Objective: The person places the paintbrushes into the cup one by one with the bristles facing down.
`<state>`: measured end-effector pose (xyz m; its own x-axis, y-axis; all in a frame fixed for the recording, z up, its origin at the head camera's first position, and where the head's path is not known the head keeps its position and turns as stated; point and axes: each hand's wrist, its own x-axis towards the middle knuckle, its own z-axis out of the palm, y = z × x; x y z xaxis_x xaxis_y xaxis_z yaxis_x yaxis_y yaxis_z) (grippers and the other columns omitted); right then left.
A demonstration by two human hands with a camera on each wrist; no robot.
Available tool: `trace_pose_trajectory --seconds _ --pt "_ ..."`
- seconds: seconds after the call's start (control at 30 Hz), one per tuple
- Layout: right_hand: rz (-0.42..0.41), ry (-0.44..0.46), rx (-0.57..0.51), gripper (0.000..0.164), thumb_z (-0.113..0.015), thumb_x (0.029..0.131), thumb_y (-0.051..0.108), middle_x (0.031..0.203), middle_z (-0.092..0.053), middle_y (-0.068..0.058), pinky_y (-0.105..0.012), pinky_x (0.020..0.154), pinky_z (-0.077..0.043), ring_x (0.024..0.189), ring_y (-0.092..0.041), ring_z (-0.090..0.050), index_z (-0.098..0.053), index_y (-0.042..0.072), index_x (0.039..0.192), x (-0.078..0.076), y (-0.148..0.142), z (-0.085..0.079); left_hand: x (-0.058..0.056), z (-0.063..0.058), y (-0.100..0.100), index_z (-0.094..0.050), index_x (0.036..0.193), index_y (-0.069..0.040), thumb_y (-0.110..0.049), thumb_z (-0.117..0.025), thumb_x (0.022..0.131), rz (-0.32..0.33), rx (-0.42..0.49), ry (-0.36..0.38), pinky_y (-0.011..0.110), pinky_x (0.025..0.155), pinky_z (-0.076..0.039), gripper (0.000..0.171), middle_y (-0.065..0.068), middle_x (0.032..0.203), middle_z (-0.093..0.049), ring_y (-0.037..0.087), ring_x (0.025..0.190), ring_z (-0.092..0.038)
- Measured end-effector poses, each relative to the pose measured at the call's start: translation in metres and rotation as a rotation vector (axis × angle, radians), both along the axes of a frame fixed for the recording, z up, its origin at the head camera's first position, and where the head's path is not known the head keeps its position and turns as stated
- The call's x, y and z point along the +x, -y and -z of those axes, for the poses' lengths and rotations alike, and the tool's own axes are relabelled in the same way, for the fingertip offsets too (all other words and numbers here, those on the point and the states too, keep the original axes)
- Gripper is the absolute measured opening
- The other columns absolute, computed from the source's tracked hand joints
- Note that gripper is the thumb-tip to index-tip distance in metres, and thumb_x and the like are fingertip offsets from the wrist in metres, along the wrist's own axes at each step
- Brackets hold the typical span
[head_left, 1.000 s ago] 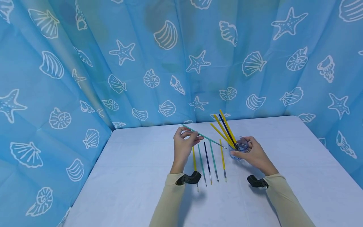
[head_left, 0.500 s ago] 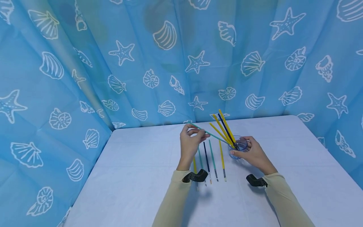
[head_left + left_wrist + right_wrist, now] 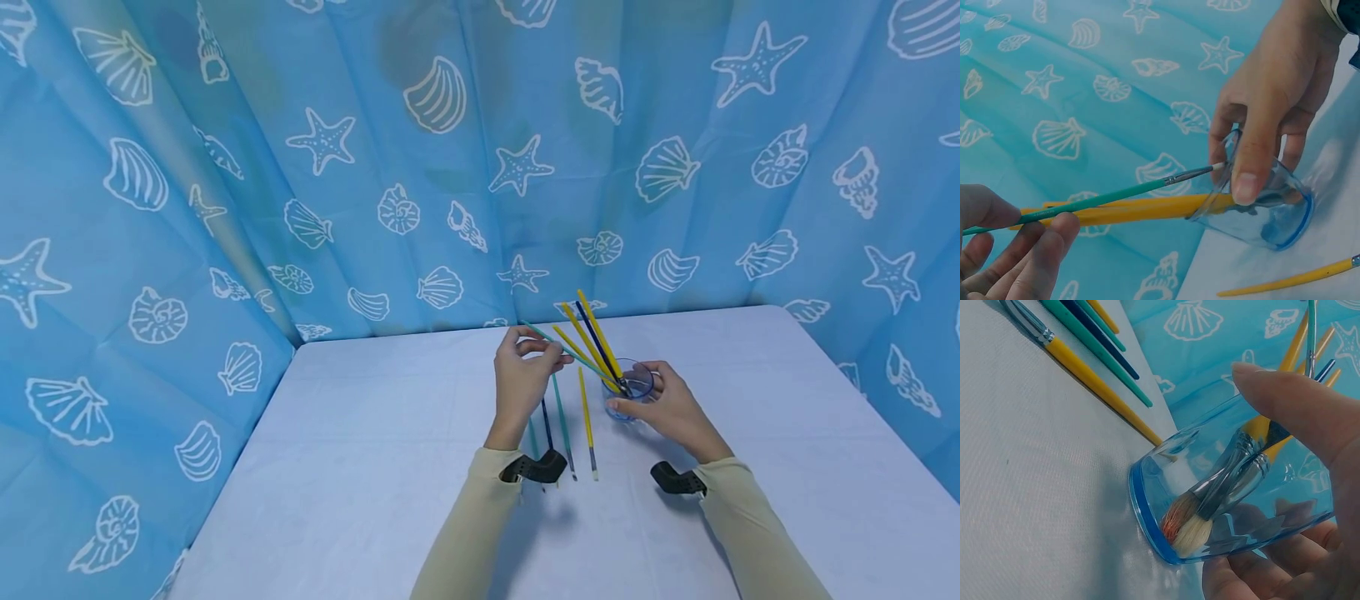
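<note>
My left hand (image 3: pixel 525 383) pinches a thin green paintbrush (image 3: pixel 1119 194) between thumb and fingers, bristle end toward the cup. In the left wrist view its pale tip overlaps the rim of the clear blue cup (image 3: pixel 1288 228), close to the right thumb. My right hand (image 3: pixel 678 408) grips this cup around its side, thumb in front and fingers behind. Several paintbrushes lean in the cup, yellow ones (image 3: pixel 597 321) and a dark blue one (image 3: pixel 588 329), handles up. Through the cup wall, brown and cream bristles (image 3: pixel 1192 534) show near its base.
On the white table (image 3: pixel 360 450) lies a row of paintbrushes: a yellow one (image 3: pixel 587 417) nearest the cup, then a green one (image 3: pixel 562 421), a dark blue one (image 3: pixel 547 425) and more partly hidden behind the left wrist. A blue shell-print curtain (image 3: pixel 337 250) hangs behind the table.
My left hand has moved right, bringing the green paintbrush from left of the cup to its rim. The right hand and the cup have stayed in place.
</note>
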<state>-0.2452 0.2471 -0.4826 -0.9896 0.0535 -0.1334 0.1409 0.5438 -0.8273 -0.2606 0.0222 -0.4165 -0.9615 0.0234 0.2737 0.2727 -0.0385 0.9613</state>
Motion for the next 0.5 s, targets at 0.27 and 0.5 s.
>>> trace_pose_trajectory --seconds 0.27,0.5 --pt "0.000 -0.003 -0.001 0.105 -0.082 0.084 0.052 0.162 -0.036 -0.030 -0.068 0.115 -0.039 0.149 -0.052 -0.037 -0.026 0.002 0.157 -0.002 0.000 0.002 0.001 0.002 -0.007 -0.054 0.113 0.002 -0.005 -0.065 0.096 0.020 -0.028 -0.029 0.031 0.080 -0.065 0.022 0.019 0.096 -0.069 0.042 0.086 -0.078" --pt "-0.003 -0.001 -0.008 0.107 -0.082 0.082 0.055 0.164 -0.033 -0.029 -0.068 0.115 -0.038 0.150 -0.052 -0.035 -0.027 0.003 0.157 -0.001 0.000 0.003 0.004 0.004 -0.012 -0.056 0.111 -0.005 -0.009 -0.066 0.096 0.005 -0.094 -0.015 0.032 0.080 -0.065 0.019 0.015 0.097 -0.072 0.035 0.084 -0.080"
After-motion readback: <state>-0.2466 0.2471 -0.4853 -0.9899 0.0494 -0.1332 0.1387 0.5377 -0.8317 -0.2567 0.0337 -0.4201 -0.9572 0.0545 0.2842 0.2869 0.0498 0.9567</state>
